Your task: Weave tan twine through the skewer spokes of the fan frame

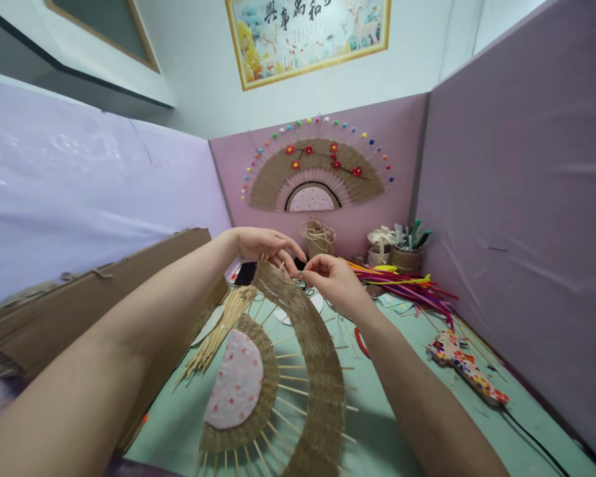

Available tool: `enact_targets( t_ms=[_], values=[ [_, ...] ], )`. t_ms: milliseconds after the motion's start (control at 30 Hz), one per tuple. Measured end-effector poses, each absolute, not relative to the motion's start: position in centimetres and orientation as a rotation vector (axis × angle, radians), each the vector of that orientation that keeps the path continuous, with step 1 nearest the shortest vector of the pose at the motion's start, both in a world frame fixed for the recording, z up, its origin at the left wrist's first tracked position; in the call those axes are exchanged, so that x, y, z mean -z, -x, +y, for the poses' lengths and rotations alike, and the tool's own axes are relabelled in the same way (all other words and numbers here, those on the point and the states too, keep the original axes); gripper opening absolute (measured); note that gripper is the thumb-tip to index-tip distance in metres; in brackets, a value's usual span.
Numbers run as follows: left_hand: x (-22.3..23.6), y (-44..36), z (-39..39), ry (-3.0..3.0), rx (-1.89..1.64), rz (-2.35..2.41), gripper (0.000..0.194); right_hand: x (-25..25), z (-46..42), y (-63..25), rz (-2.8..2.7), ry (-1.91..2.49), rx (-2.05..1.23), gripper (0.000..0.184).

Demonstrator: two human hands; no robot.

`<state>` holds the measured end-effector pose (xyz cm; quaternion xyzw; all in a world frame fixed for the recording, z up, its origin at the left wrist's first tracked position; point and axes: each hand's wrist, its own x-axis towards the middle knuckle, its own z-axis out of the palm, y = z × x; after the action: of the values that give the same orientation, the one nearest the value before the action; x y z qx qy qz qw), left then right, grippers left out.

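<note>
A half-round fan of thin wooden sticks stands tilted over the table, with a broad twine band (pixel 322 358) along its outer part. Its smaller inner half-disc carries white cloth with pink dots (pixel 236 384). My left hand (pixel 268 245) reaches over the band's upper end, its fingers bent and their tips close to my right hand. Thumb and forefinger of my right hand (pixel 334 281) are pinched together just right of that end. Whatever lies between the fingertips is too small to make out.
Loose sticks (pixel 221 331) lie left of the fan, beside a cardboard sheet (pixel 104 291). Behind are a twine roll (pixel 319 237) and a tool pot (pixel 406 258). Coloured pipe cleaners (pixel 402 281) and a flower-patterned glue gun (pixel 464 364) with cord lie right. A finished fan (pixel 271 182) hangs on the back panel.
</note>
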<state>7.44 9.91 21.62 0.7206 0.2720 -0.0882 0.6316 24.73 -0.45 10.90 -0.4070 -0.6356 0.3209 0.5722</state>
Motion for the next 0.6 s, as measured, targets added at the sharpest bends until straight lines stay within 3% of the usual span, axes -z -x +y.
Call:
enact_targets(
  t_ms=[233,600],
  values=[
    [-21.2,-9.1,9.7,-1.937,0.325,0.738,0.026,-10.2,0.2,-24.6,-1.549,0.973,-0.755,0.013],
    [-22.0,-10.4,8.7,-2.405,0.510,0.826,0.019,-10.3,-0.2,-24.0,-1.608,1.106,-0.631,0.012]
  ],
)
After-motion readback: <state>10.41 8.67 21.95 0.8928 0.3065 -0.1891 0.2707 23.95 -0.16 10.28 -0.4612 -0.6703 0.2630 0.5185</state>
